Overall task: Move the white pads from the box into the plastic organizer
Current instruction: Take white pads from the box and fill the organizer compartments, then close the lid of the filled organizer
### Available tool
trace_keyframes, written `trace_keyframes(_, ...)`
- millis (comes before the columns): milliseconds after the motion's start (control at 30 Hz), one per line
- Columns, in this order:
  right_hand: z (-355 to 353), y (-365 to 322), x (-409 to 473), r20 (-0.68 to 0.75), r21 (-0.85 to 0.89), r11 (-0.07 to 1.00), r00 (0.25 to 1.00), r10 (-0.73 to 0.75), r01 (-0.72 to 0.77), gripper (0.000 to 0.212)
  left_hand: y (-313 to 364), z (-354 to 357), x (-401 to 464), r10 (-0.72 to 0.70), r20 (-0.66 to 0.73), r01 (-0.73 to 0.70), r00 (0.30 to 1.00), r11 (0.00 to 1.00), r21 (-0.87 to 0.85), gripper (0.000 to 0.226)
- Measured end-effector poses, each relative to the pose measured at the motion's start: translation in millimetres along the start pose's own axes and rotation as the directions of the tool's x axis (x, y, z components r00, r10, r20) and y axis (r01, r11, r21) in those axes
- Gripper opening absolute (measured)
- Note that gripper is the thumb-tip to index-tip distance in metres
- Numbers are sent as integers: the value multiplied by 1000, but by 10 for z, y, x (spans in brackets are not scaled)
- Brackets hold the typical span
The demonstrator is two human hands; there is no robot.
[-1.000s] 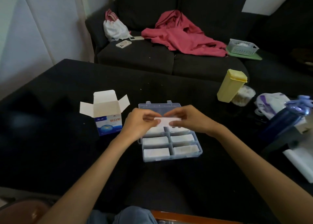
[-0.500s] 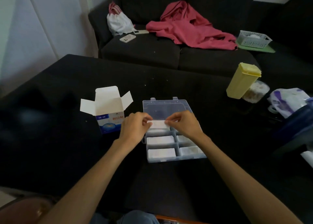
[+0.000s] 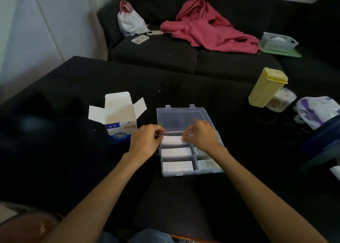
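Observation:
A clear plastic organizer (image 3: 191, 172) lies open on the black table, its lid folded back. White pads fill its compartments. One white pad (image 3: 172, 139) lies in the far left compartment. My left hand (image 3: 145, 140) pinches the pad's left end and my right hand (image 3: 201, 137) pinches its right end. A white and blue box (image 3: 120, 122) stands open to the left of the organizer, a little apart from my left hand. What the box contains is hidden.
A yellow lidded container (image 3: 266, 87) and a clear jar (image 3: 281, 100) stand at the table's right, with a white and purple bag (image 3: 316, 112) beyond. Behind the table a dark sofa holds a red garment (image 3: 207, 29), a white bag (image 3: 131, 22), phones and a basket (image 3: 278, 41).
Both hands have lowered the white pad from above the organizer into the far left compartment. The camera has shifted a little.

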State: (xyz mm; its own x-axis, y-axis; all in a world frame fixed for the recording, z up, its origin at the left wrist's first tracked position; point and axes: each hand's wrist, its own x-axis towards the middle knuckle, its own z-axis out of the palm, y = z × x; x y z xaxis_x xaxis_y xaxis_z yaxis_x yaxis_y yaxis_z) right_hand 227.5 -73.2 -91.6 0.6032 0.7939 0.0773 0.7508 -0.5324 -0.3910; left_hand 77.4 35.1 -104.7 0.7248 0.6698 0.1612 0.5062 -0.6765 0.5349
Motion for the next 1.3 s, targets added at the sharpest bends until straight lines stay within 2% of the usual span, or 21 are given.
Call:
trace_keyframes(133,11,5,34,14,8,1000,1000,-6,6,18,0,12,-37,-135,-64,132,989,990,-45,22)
trace_keyframes(200,-60,22,92,57,87,996,998,9,-14,20,-5,14,-14,-205,-52,200,977,976,-86,27)
trace_keyframes(300,-213,171,207,45,302,947,994,103,-111,21,7,7,85,-339,90,351,936,910,-223,36)
trace_keyframes(367,-281,317,277,-18,408,893,977,214,-188,23,52,7,154,-410,249,476,877,806,-351,32)
trace_keyframes(433,-291,437,331,-3,443,847,944,331,-295,24,80,32,223,-429,339,543,837,723,-427,24)
trace_keyframes(567,-174,531,407,208,414,763,867,453,-497,21,69,60,362,-462,384,599,799,662,-451,18)
trace_keyframes(667,-139,579,457,210,480,704,848,487,-523,18,87,90,454,-468,408,619,784,639,-456,19)
trace_keyframes(833,-186,718,416,258,625,541,803,537,-563,21,163,153,535,-439,415,599,797,659,-455,18)
trace_keyframes(933,-234,830,348,267,632,515,786,558,-580,22,229,188,584,-440,426,606,790,664,-438,17)
trace_keyframes(1000,-241,898,318,186,589,605,818,544,-536,30,243,187,583,-423,423,589,801,681,-435,15)
trace_keyframes(1033,-261,915,289,99,552,691,860,502,-467,35,241,196,581,-415,418,579,808,688,-437,15)
trace_keyframes(1100,-352,880,202,-63,448,870,963,263,-208,32,244,212,552,-405,365,535,838,742,-403,19)
trace_keyframes(1167,-438,796,81,-11,347,937,999,-36,38,28,292,194,453,-363,171,401,916,857,-324,43)
trace_keyframes(1233,-471,735,-21,134,219,964,973,-186,154,31,411,130,332,-107,-25,99,994,971,-216,46)
trace_keyframes(1267,-464,737,-52,176,151,973,964,-199,173,36,475,103,288,41,-7,-41,999,986,-159,46)
trace_keyframes(1300,-450,757,-60,194,97,981,963,-187,171,40,534,94,266,157,73,-148,985,983,-111,48)
